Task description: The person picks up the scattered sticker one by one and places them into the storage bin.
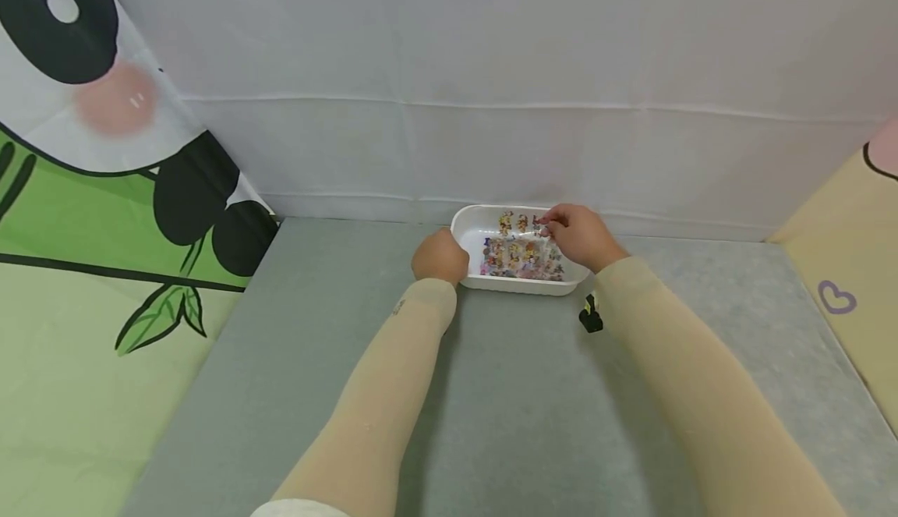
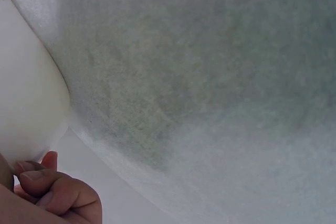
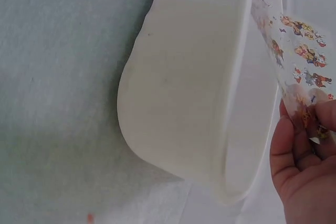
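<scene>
A white plastic tray (image 1: 519,286) with raised sides sits at the far edge of the grey table. My left hand (image 1: 440,256) grips its left rim with curled fingers; in the left wrist view that hand (image 2: 58,192) shows at the lower left, against the tray's white wall (image 2: 31,77). Between right thumb and fingers I pinch the corner of a clear sticker sheet (image 3: 307,56) printed with small colourful cartoon figures. This right hand (image 1: 578,235) is over the tray's right side. More printed figures (image 1: 519,258) show in the tray beneath the lifted part.
A small black object (image 1: 591,316) is by the right sleeve's cuff. White cloth (image 1: 491,150) hangs right behind the tray. Printed cartoon panels stand on the left (image 1: 84,213) and right (image 1: 842,267) of the grey table (image 1: 519,392).
</scene>
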Demonstrator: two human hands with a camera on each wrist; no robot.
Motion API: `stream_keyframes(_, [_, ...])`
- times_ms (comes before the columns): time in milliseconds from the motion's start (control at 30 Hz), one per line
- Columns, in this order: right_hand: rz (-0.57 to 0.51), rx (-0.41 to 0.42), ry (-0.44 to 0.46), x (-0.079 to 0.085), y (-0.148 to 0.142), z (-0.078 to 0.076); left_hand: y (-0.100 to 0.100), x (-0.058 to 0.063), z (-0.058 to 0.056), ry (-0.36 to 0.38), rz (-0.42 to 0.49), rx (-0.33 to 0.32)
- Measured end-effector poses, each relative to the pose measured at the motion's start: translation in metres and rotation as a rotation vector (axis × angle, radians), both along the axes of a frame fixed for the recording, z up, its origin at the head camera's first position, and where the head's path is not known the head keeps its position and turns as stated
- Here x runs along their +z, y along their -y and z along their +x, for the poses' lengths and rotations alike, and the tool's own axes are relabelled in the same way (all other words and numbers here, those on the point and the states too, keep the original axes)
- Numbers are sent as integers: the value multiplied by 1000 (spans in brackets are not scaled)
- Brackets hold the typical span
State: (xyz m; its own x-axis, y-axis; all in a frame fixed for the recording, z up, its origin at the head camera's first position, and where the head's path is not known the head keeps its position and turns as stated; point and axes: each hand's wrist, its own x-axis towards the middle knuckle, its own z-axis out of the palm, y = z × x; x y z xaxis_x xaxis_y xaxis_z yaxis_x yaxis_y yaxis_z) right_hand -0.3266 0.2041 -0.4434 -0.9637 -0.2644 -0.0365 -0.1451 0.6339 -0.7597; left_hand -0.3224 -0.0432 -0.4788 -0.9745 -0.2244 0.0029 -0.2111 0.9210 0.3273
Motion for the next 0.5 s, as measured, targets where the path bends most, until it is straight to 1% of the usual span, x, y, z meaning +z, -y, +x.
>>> stream_keyframes(167, [8, -15, -32, 0, 4, 0, -3, 5, 3, 14, -3, -13])
stream_keyframes(267, [11, -20, -36, 0, 6, 0, -5, 8, 5, 16, -2, -17])
stream_keyframes(500, [77, 27, -20, -2, 7, 1, -9, 6, 4, 3, 0, -13])
